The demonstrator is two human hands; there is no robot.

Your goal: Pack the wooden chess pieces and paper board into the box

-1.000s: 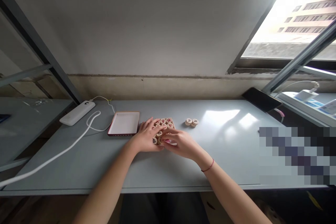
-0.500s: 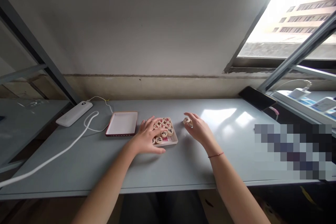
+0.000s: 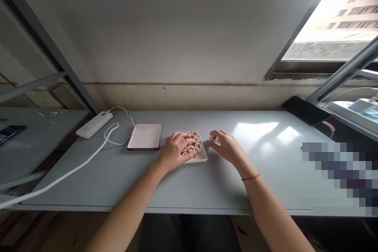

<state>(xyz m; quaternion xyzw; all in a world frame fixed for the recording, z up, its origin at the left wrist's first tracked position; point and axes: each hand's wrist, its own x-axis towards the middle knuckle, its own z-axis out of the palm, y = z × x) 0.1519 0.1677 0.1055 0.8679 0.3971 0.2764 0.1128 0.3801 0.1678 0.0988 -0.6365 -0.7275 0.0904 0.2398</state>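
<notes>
A shallow white box (image 3: 203, 158) in the middle of the desk holds several round wooden Chinese chess pieces (image 3: 199, 147), marked with red or black characters. Over its left side lies my left hand (image 3: 175, 150), fingers stretched across the top of the pieces and thumb above the front ones. It hides the box's left part. Just right of the box, my right hand (image 3: 226, 145) pinches a Chinese chess piece (image 3: 214, 138) with a dark character between thumb and fingers. Whether a second piece is under those fingers, I cannot tell.
The box's lid (image 3: 144, 136), white inside with a red side, lies to the left. Further left are a white power bank (image 3: 94, 125) and a thick white cable (image 3: 85, 165). A black tablet-like device (image 3: 305, 111) leans at the back right of the grey desk (image 3: 165, 193).
My view has shifted, so everything on the desk appears further right. My left thumb has moved from the box's front edge in over the pieces. The right hand still pinches beside the box.
</notes>
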